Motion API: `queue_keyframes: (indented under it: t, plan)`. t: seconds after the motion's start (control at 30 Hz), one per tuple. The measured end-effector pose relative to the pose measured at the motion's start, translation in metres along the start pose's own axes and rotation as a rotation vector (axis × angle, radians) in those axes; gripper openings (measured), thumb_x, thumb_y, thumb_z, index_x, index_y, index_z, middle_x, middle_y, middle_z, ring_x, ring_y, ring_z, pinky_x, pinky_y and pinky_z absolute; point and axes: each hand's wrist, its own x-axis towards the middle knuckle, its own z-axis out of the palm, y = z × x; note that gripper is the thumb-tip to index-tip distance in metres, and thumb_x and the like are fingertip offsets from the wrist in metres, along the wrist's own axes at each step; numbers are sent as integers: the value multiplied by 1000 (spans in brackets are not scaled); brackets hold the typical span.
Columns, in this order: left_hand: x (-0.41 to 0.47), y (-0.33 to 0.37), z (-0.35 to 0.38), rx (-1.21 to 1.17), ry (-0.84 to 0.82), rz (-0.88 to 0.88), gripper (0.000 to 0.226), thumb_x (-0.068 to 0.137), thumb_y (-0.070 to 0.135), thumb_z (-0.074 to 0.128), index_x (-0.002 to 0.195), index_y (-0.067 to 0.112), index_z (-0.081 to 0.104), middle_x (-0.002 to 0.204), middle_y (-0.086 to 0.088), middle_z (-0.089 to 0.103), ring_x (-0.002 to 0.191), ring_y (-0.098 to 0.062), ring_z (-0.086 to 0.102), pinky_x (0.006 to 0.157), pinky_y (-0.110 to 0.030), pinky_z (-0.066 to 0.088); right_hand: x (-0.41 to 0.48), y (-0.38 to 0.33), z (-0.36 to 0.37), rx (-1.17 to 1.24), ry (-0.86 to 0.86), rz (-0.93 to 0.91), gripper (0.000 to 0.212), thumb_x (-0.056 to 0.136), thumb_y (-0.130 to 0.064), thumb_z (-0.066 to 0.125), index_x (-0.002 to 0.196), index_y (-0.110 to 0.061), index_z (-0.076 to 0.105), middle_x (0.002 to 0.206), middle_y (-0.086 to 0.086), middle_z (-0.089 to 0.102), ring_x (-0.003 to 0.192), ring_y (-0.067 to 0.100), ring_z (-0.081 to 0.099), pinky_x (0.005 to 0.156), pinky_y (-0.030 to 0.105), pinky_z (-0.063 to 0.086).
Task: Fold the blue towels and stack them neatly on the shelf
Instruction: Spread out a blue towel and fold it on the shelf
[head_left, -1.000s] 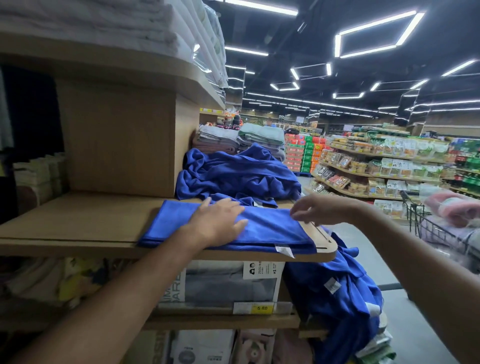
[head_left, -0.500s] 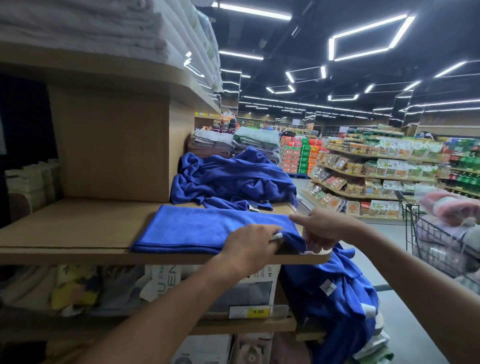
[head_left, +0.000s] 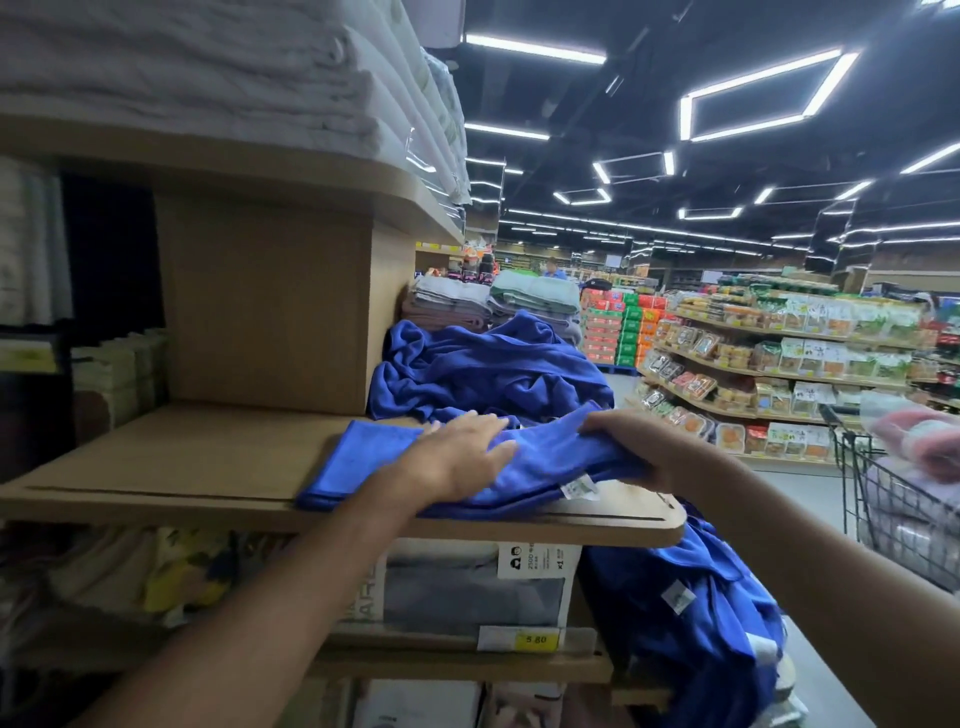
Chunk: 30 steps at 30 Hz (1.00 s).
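Observation:
A blue towel (head_left: 363, 462) lies partly folded on the wooden shelf (head_left: 171, 462), its white tag near the front edge. My left hand (head_left: 457, 457) presses flat on its middle, fingers spread. My right hand (head_left: 639, 447) grips the towel's right end, lifted and bunched over the rest. Behind it sits a crumpled pile of blue towels (head_left: 488, 374). More blue towels (head_left: 691, 623) hang in a heap below the shelf's right end.
Folded white towels (head_left: 208, 78) fill the shelf above. Grey and green folded towels (head_left: 498, 301) are stacked further back. A boxed item with a yellow price tag (head_left: 535, 639) sits underneath. A shopping cart (head_left: 904, 504) stands in the aisle on the right.
My right hand has lifted the towel's right end and carried it leftward over the rest. My left hand moved from the front edge back onto the towel's middle.

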Motion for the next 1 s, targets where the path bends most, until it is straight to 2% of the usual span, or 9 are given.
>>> queue_keyframes:
  t: [0.2,0.3,0.37,0.47,0.6,0.67,0.77,0.87,1.0]
  plan:
    - [6,-42,7,242,-114,-80,54,99,59,27,148,38,37,159,10,34,148,-21,28,113,-67,19,0,-58,24,-120,-111,-215,4,87,-9,67,85,-7,64,64,11,71,53,20,69,47,28,55]
    - [3,-49,-2,153,-27,-89,38,95,55,29,125,46,51,143,2,54,129,-27,50,101,-57,37,7,-89,55,-87,-294,-193,13,93,-11,63,82,-6,61,68,13,63,60,20,59,58,27,48]
    - [-1,-65,-18,-17,115,-134,32,97,43,33,115,47,59,127,-4,65,110,-29,61,85,-43,46,13,-107,82,-105,-390,-183,19,95,-10,58,76,-8,57,67,8,55,60,17,49,63,25,40]
    - [-13,-108,-36,-412,361,-277,34,101,20,41,127,18,63,108,-12,71,93,-34,66,76,-38,49,19,-122,135,-162,-462,-164,26,96,-5,52,71,-11,52,61,6,54,57,15,52,59,21,48]
    - [-37,-152,-40,-842,569,-443,28,103,12,41,118,6,64,97,-9,68,86,-33,60,66,-31,41,34,-113,207,-419,-427,-155,17,96,-10,56,79,-8,57,76,13,62,80,22,65,89,29,57]
    - [-38,-154,-42,-1008,568,-486,32,103,9,38,122,2,62,93,-7,63,76,-20,53,63,-27,38,33,-98,230,-524,-436,-92,19,98,-20,60,83,-9,60,67,8,66,60,15,67,70,24,59]
    - [-34,-152,-44,-1054,547,-493,34,104,7,38,129,-4,58,93,-8,60,75,-16,50,62,-26,35,30,-83,232,-491,-410,-69,30,96,-41,63,100,-11,59,92,12,69,56,17,70,50,22,55]
    - [-29,-143,-50,-913,506,-415,36,103,6,39,132,-2,58,109,-6,64,85,-18,56,67,-28,40,33,-73,204,-550,-298,-373,26,101,-37,54,94,-13,61,97,11,65,77,23,62,63,26,50]
    - [-14,-112,-52,-375,283,-202,48,99,21,39,144,13,51,147,-14,52,133,-32,50,109,-36,38,42,-38,177,-946,-213,-656,37,107,-35,39,94,-9,60,97,11,58,89,21,52,75,33,34]
